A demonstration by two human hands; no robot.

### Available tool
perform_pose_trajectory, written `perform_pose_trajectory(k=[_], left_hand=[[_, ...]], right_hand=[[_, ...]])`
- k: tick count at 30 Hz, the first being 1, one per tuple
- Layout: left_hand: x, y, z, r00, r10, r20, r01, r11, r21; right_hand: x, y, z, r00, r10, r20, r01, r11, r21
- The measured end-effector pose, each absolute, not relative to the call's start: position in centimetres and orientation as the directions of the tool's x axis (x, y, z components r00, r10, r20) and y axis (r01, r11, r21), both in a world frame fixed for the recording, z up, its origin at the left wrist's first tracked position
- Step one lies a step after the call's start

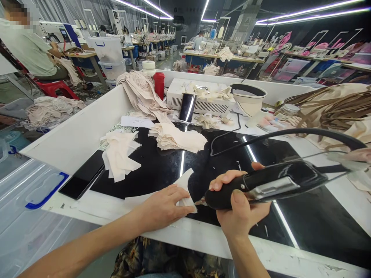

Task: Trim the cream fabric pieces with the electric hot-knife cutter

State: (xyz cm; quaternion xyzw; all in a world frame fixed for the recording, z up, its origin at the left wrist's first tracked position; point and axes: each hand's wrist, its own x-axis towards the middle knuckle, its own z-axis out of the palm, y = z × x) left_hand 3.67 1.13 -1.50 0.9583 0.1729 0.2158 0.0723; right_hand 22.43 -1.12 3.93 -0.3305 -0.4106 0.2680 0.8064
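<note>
My right hand [242,210] is wrapped round a black corded hand tool [278,181] with a silver lever on its side. Its narrow metal tip points left, close to the edge of a small cream fabric piece [187,184]. On that piece lies my left hand [166,208], its bent fingers and thumb holding it at the front edge of a glossy black board [220,170]. Beyond my hands sit a neat stack of cream fabric pieces [179,138] and, to its left, a looser pile of them [118,152].
A black phone [82,175] lies left on the white table [66,146]. Toward the back stand a red bottle [159,85], a vented white box [199,98] and a cream tub [249,98]. Brown straps [327,102] heap at right. A person [27,50] sits far left.
</note>
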Motion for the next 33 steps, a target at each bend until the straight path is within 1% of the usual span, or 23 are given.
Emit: perform_pose_trajectory(k=[7, 13, 20, 25, 28, 33], left_hand=[[3.6, 1.2, -1.7, 0.841, 0.371, 0.394, 0.300, -0.926, 0.232], [3.6, 1.2, -1.9, 0.833, 0.386, 0.398, 0.305, -0.918, 0.252], [4.0, 0.4, -2.2, 0.817, 0.415, 0.401, 0.331, -0.906, 0.263], [4.0, -1.2, -2.2, 0.811, 0.467, 0.351, 0.388, -0.880, 0.275], [3.7, -0.9, -2.0, 0.820, 0.467, 0.330, 0.393, -0.879, 0.269], [3.0, 0.7, -2.0, 0.828, 0.448, 0.338, 0.380, -0.891, 0.249]], right_hand=[[22.2, -1.2, 4.1, 0.520, 0.723, 0.454, -0.139, 0.597, -0.790], [22.1, -0.4, 4.0, 0.537, 0.693, 0.481, -0.157, 0.642, -0.750], [21.9, -0.1, 3.7, 0.504, 0.721, 0.476, -0.155, 0.617, -0.771], [22.2, -0.7, 3.7, 0.482, 0.725, 0.493, -0.147, 0.621, -0.770], [22.3, -1.0, 3.6, 0.485, 0.712, 0.508, -0.125, 0.631, -0.765], [22.3, -1.1, 3.5, 0.484, 0.703, 0.521, -0.104, 0.637, -0.764]])
